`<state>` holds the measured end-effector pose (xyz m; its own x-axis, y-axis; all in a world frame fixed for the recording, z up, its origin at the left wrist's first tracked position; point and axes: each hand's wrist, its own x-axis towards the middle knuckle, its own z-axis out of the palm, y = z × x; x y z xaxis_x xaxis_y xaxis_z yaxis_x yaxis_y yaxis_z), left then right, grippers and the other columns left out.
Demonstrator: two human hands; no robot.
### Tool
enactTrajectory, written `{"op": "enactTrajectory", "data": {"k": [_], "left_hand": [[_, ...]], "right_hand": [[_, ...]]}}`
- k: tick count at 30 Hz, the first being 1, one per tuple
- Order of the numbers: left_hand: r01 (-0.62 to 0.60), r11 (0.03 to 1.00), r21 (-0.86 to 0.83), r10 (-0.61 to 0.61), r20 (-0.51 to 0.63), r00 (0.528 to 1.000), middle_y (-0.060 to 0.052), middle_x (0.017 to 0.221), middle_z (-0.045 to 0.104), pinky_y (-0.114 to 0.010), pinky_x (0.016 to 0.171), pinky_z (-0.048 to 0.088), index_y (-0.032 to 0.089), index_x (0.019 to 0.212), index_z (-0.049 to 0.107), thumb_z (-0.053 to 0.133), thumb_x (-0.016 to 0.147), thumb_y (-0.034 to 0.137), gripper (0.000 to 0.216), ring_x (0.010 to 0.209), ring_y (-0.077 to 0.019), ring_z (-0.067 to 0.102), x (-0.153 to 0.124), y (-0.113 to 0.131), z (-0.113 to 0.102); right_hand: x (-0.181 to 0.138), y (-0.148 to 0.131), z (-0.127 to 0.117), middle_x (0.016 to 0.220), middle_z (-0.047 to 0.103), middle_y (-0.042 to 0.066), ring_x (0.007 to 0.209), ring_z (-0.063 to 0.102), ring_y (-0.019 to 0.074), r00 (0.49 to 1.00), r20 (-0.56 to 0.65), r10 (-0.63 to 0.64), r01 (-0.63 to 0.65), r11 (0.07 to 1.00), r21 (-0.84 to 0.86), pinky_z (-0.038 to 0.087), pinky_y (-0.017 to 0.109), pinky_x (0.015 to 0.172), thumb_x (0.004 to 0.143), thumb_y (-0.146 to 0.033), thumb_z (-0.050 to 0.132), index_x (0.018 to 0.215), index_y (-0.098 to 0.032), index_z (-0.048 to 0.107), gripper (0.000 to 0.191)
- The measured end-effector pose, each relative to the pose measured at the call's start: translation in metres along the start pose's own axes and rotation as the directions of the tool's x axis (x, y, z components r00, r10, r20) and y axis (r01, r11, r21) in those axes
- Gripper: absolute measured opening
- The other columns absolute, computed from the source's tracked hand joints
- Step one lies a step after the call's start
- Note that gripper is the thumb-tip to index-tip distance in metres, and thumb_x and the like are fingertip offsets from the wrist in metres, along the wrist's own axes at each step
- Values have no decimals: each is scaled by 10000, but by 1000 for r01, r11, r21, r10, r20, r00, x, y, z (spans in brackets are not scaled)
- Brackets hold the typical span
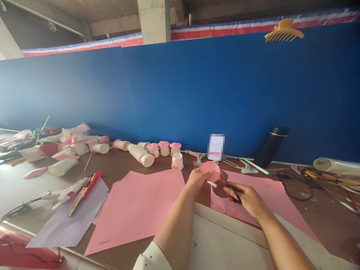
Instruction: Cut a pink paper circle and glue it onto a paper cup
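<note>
Pinched between the fingers and thumb of my left hand (198, 178) is a round pink paper disc (212, 170). My right hand (246, 197) grips black-handled scissors (234, 192), whose blades point up and left at the disc's right edge. Whether the blades touch the paper I cannot tell. Under my right hand lies a pink paper sheet (267, 189) with a curved piece cut from its left side. A larger stack of pink paper (143, 202) rests to the left of my left forearm.
White paper cups with pink tops (164, 148) stand by the blue partition (197, 90), beside a cup stack (139, 154). Further left are piled cups (80, 144), a glue gun (66, 193) and a red utility knife (86, 191). A dark bottle (271, 148) and cables stand right.
</note>
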<state>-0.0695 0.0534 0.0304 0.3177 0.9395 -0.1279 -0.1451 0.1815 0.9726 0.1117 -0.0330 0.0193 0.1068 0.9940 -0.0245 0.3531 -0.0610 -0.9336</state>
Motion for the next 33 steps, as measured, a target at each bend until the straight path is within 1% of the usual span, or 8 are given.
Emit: {"op": "enactTrajectory", "data": {"k": [3, 6, 8, 12, 16, 19, 29, 33], "left_hand": [[-14, 1000, -9, 14, -7, 1000, -113, 850, 674, -286, 679, 398, 68, 1013, 705, 700, 725, 302, 371, 676, -138, 520, 3, -3, -1], [-17, 998, -54, 16, -28, 999, -115, 876, 676, -284, 657, 401, 81, 1010, 705, 726, 704, 302, 377, 695, -147, 536, 9, -8, 0], [-11, 994, -105, 6, -47, 999, -112, 898, 679, -279, 647, 410, 99, 996, 707, 749, 683, 290, 369, 729, -161, 559, 13, -13, 0], [-12, 983, -183, 3, -49, 999, -105, 931, 684, -274, 639, 423, 117, 978, 709, 774, 650, 261, 364, 774, -176, 585, 21, -20, 0], [-24, 983, -182, 12, -64, 998, -101, 913, 688, -270, 615, 412, 122, 951, 714, 792, 627, 274, 366, 742, -167, 579, 24, -22, -2], [-25, 983, -180, 13, -67, 998, -103, 886, 687, -260, 611, 407, 111, 923, 716, 787, 631, 298, 354, 714, -147, 569, 24, -23, -2], [-46, 977, -208, 40, -36, 999, -114, 923, 683, -250, 658, 439, 88, 936, 707, 797, 613, 370, 437, 772, -153, 597, 28, -29, -3], [-36, 983, -182, 27, -49, 998, -109, 889, 681, -236, 610, 410, 82, 959, 705, 801, 613, 377, 465, 710, -131, 568, 29, -29, -3]], "right_hand": [[1, 1, 0, 673, 620, -7, 698, 535, 175, 1000, -9, 1, -1, 1000, -16, 404, 285, 710, 762, -552, 677, 1114, -220, 738, 489], [2, 2, 1, 669, 621, -5, 694, 534, 174, 1000, -5, 0, 0, 1000, -20, 407, 282, 701, 759, -555, 675, 1090, -216, 746, 479], [2, 1, 2, 691, 628, 1, 695, 534, 172, 1000, 3, 1, -1, 1000, -8, 409, 285, 703, 757, -549, 679, 1109, -213, 739, 490], [1, -2, 3, 724, 639, 7, 705, 538, 176, 1000, -5, 3, -3, 1000, -10, 409, 293, 721, 768, -559, 664, 1148, -214, 721, 516], [-1, -5, 3, 720, 630, 4, 703, 533, 177, 1000, -22, -7, 6, 999, -31, 405, 290, 715, 774, -575, 649, 1127, -216, 730, 511], [-1, -6, 3, 711, 617, 1, 707, 525, 174, 1000, -13, 2, -3, 1000, -29, 401, 286, 717, 777, -566, 649, 1132, -223, 729, 500], [-3, -8, 3, 713, 591, 1, 706, 504, 169, 1000, 8, 2, -2, 1000, -1, 404, 284, 710, 784, -548, 649, 1147, -225, 724, 492], [-3, -7, 3, 709, 586, 7, 699, 507, 175, 1000, 10, -5, 5, 1000, 14, 412, 297, 714, 772, -561, 656, 1137, -210, 730, 512]]}}
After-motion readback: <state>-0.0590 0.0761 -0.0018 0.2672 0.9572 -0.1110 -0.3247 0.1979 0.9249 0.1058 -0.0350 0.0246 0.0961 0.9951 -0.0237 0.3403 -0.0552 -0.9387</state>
